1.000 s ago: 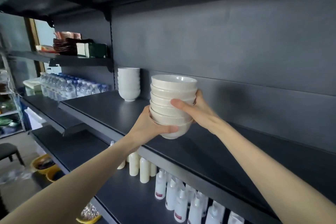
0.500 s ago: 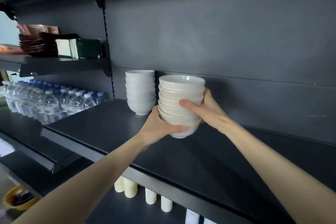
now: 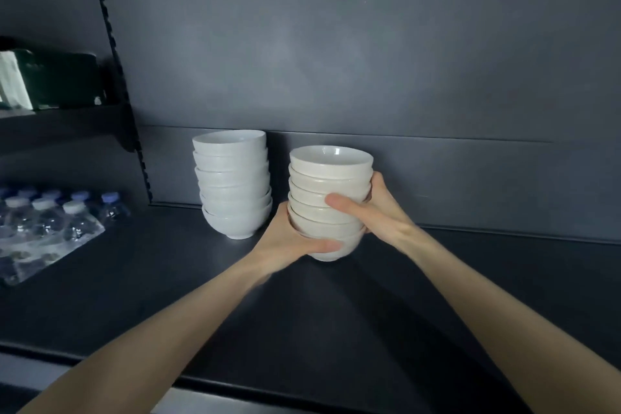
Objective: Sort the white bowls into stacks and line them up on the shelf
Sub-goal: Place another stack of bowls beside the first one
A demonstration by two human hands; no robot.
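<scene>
I hold a stack of several cream-white bowls (image 3: 331,178) between both hands, just above or at the dark shelf (image 3: 302,312); contact with the shelf is hard to tell. My left hand (image 3: 289,242) cups the bottom bowl from the left, thumb across its front. My right hand (image 3: 376,208) grips the stack's right side, thumb laid over the middle bowls. A second stack of several white bowls (image 3: 235,185) stands upright on the shelf to the left, against the back panel, a small gap from the held stack.
A shrink-wrapped pack of water bottles (image 3: 43,228) lies at the left on the shelf. A higher shelf at far left carries a dark green box (image 3: 50,77). The grey back panel (image 3: 403,77) rises right behind the bowls. Bare shelf stretches to the right.
Both hands carried the stack deeper onto the shelf and lower, ending beside the standing stack. The view moved closer and turned toward the back panel.
</scene>
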